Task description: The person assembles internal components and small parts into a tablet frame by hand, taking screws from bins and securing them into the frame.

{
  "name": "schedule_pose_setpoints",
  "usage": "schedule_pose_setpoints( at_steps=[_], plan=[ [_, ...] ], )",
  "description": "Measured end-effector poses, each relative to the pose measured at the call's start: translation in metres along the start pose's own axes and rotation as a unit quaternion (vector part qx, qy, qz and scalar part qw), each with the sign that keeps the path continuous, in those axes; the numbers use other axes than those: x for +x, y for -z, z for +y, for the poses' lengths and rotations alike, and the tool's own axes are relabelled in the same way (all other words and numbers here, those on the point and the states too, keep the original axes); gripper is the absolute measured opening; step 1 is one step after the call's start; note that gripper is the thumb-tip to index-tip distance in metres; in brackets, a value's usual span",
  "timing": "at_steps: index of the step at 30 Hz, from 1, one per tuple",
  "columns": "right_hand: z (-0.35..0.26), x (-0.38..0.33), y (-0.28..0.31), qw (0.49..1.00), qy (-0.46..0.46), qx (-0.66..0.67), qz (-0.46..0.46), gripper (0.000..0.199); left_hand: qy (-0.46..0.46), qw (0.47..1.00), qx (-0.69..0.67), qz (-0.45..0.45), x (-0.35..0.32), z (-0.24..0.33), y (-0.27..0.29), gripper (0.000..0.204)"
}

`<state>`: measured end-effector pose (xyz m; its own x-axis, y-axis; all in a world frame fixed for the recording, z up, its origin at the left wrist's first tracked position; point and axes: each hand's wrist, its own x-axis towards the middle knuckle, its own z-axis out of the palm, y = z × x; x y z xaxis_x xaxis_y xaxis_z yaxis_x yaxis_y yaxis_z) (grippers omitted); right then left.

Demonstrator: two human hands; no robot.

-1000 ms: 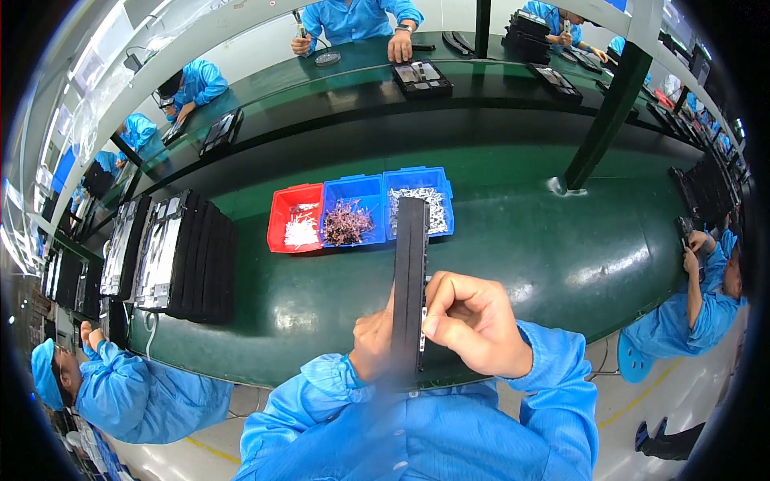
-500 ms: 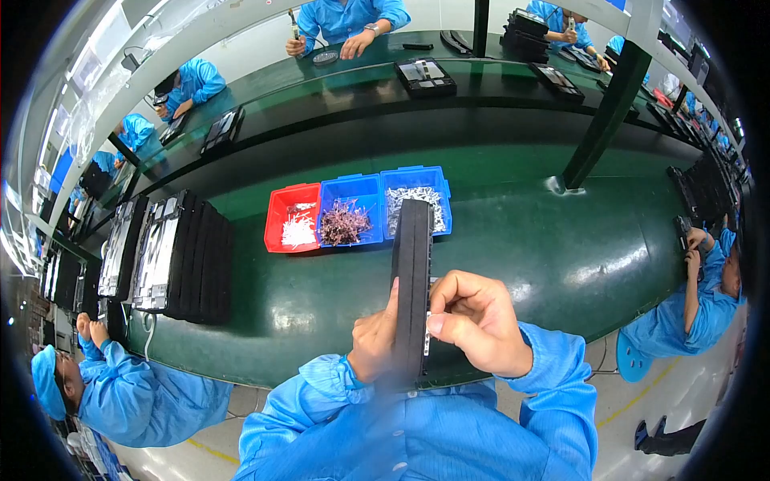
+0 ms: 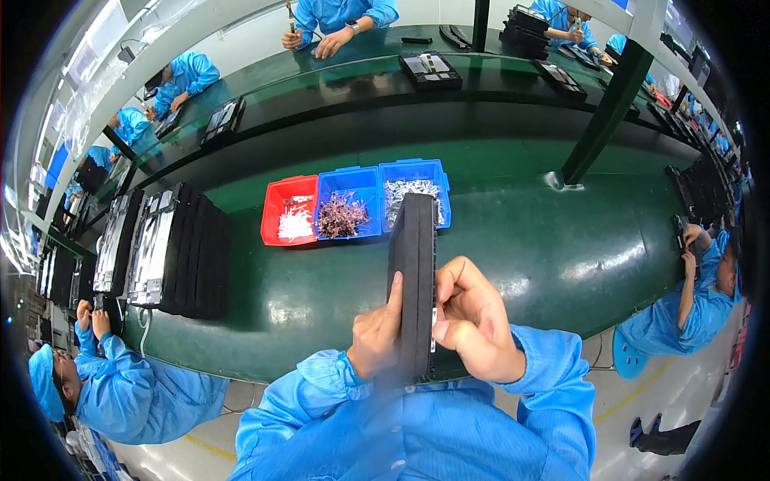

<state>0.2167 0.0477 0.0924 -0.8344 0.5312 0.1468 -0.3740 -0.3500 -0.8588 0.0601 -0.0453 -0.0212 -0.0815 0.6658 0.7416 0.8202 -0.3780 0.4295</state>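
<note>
I hold a flat black panel (image 3: 412, 272) on edge, upright over the near side of the green table (image 3: 561, 248). My left hand (image 3: 375, 337) grips its left face near the lower end. My right hand (image 3: 473, 321) presses on its right face, fingers curled at the edge with thumb and forefinger pinched there. Just beyond the panel's top stand three small bins: a red bin (image 3: 289, 211) with white parts, a blue bin (image 3: 346, 204) with dark brownish parts, and a second blue bin (image 3: 397, 183) with silvery parts, partly hidden by the panel.
A row of black panels (image 3: 172, 248) stands on edge at the table's left. A dark post (image 3: 600, 104) rises at the back right. Other people in blue coats work at the left (image 3: 112, 385), the right (image 3: 690, 297) and across the far bench (image 3: 337, 16), which holds black trays.
My head view has shifted slightly; the panel stays upright in both hands. My right-hand fingers have shifted a little along the panel's right edge.
</note>
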Motion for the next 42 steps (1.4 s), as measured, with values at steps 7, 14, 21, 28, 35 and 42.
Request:
schedule_pose_setpoints(
  at_steps=[7, 14, 21, 28, 35, 42],
  plan=[
    [0.017, -0.008, 0.003, 0.995, 0.093, -0.013, -0.035, 0.044, 0.011, 1.0, -0.024, -0.006, 0.005, 0.005, 0.0, 0.084],
    [-0.001, -0.001, 0.008, 1.0, 0.012, -0.015, 0.001, 0.029, -0.001, 1.0, 0.02, 0.006, -0.001, 0.0, -0.006, 0.079],
    [-0.003, 0.0, 0.012, 1.0, 0.015, -0.025, -0.009, 0.026, -0.005, 1.0, 0.02, 0.007, 0.002, 0.002, -0.005, 0.077],
    [-0.011, 0.003, 0.016, 0.998, -0.015, -0.044, -0.03, 0.026, -0.006, 1.0, 0.019, -0.001, 0.001, 0.003, -0.004, 0.077],
    [-0.006, 0.0, 0.01, 1.0, -0.018, -0.009, -0.009, 0.032, -0.002, 1.0, 0.005, -0.013, 0.002, 0.003, -0.004, 0.078],
    [0.007, -0.01, 0.009, 0.996, 0.054, -0.044, -0.047, 0.041, 0.006, 0.999, -0.032, -0.021, -0.004, -0.001, -0.005, 0.078]
  ],
)
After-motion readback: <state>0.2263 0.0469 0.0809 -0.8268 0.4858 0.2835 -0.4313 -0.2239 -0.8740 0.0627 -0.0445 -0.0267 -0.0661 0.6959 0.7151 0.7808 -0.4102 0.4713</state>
